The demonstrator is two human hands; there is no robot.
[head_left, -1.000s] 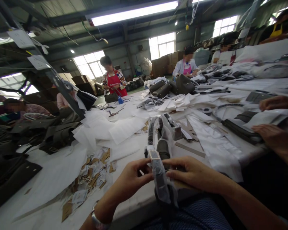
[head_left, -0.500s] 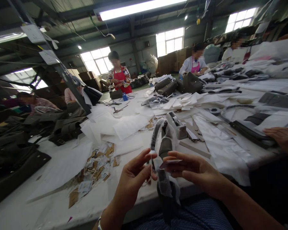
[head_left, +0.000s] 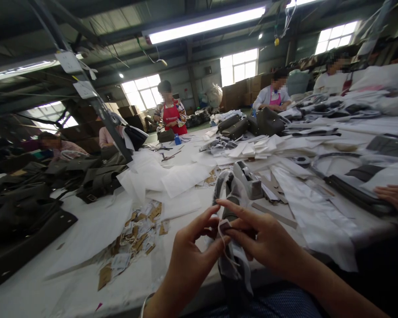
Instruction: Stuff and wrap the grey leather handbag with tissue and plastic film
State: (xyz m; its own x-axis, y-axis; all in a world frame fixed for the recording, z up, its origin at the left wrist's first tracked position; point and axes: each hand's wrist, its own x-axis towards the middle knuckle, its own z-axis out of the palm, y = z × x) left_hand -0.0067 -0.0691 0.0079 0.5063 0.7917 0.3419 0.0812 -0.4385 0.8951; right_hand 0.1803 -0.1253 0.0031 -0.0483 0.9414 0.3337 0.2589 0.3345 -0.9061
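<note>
My left hand (head_left: 189,256) and my right hand (head_left: 258,240) meet at the near table edge. Together they pinch a small tag on a thin string (head_left: 224,229), fingertips pressed round it. The tag sits against a dark bag strap wrapped in clear plastic (head_left: 230,198), which rises in a loop from my lap onto the table. The strap's lower end (head_left: 234,274) hangs down between my wrists. A tape dispenser (head_left: 250,179) stands just behind the loop.
A heap of paper tags (head_left: 132,234) lies left of my hands, with white sheets (head_left: 172,176) beyond. Dark bags (head_left: 26,207) pile up at left. Another person's hand (head_left: 393,198) rests at right. Several workers stand at the far end.
My hands have closed together on the tag and string, the right fingers now curled over it. The view has shifted a little to the left and the neighbour's hand has drawn back.
</note>
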